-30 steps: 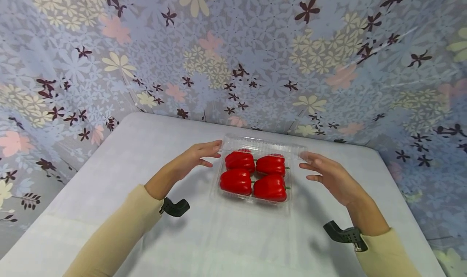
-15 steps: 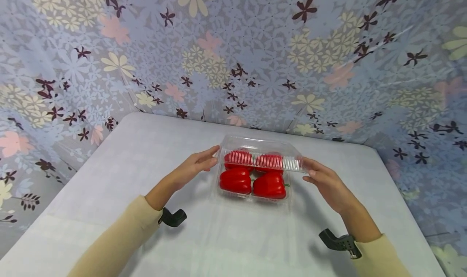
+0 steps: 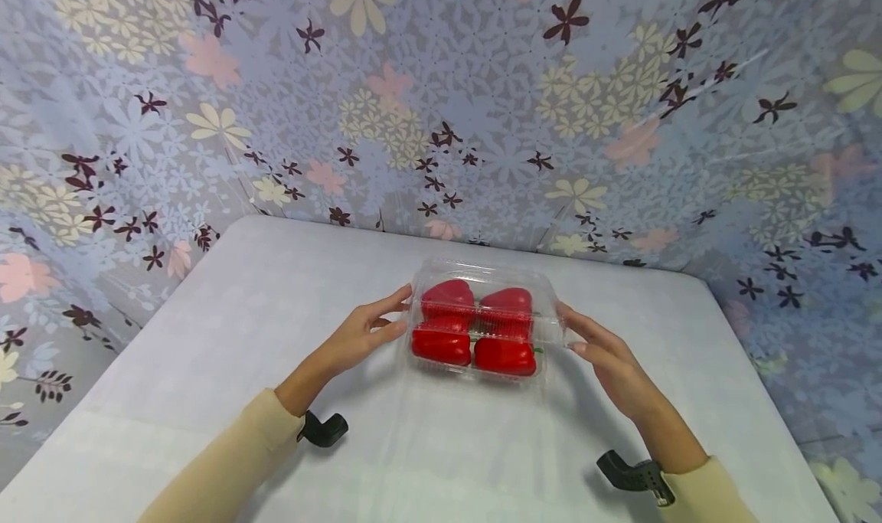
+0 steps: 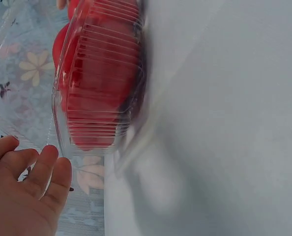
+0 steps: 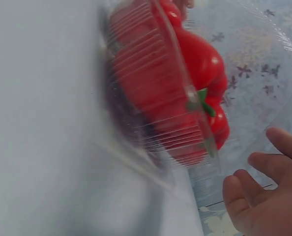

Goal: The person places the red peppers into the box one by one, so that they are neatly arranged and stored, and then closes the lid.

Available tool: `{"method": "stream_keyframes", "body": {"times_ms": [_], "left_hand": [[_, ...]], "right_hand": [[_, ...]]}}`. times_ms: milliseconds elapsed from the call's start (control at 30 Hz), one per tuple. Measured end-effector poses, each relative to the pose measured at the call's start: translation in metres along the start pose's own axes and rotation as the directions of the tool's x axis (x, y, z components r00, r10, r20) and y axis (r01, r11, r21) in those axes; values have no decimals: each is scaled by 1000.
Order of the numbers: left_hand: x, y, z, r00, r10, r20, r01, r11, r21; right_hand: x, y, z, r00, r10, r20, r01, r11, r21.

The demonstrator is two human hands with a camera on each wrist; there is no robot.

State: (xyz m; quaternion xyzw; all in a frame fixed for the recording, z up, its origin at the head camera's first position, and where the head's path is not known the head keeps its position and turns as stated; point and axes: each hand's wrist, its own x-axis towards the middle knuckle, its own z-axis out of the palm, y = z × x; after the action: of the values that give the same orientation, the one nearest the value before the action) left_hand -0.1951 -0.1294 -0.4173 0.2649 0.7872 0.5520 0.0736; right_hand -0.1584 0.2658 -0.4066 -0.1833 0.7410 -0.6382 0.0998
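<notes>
A clear plastic clamshell box (image 3: 475, 375) lies on the white table, holding several red bell peppers (image 3: 505, 357) with green stems. Its hinged lid (image 3: 547, 325) tilts down over the back peppers, while the front ones show below the lid's ridged front edge. My left hand (image 3: 354, 335) is at the lid's left side, fingertips right at its edge. In the left wrist view, those fingers (image 4: 46, 162) are extended and slightly bent beside the clear plastic. On the other side, my right hand (image 3: 616, 366) touches the lid's right front corner with extended fingers; its fingers (image 5: 266, 164) are spread in the right wrist view.
The white table (image 3: 310, 270) stretches out on both sides of the box and in front of it. Behind it hangs a floral curtain (image 3: 482, 125). Black camera mounts (image 3: 324, 429) sit at both wrists, beside cream sleeves (image 3: 227, 454).
The lid has swung forward and down from near upright, so it now covers the back peppers. Both hands have moved with it, toward me and lower.
</notes>
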Motion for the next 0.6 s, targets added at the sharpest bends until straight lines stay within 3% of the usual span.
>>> {"method": "stream_keyframes", "body": {"times_ms": [167, 333, 433, 600], "left_hand": [[-3, -3, 0, 1000, -11, 0, 11, 1000, 3], [-8, -5, 1, 999, -47, 2, 47, 999, 23], [-10, -7, 3, 998, -61, -14, 61, 998, 31], [-11, -10, 11, 988, -146, -41, 149, 984, 94]], "right_hand": [[0, 4, 2, 1000, -15, -14, 14, 999, -36], [0, 6, 7, 996, 62, -60, -68, 993, -99], [0, 9, 11, 995, 65, -78, -75, 987, -142], [-1, 18, 16, 993, 35, -110, -57, 977, -206]]}}
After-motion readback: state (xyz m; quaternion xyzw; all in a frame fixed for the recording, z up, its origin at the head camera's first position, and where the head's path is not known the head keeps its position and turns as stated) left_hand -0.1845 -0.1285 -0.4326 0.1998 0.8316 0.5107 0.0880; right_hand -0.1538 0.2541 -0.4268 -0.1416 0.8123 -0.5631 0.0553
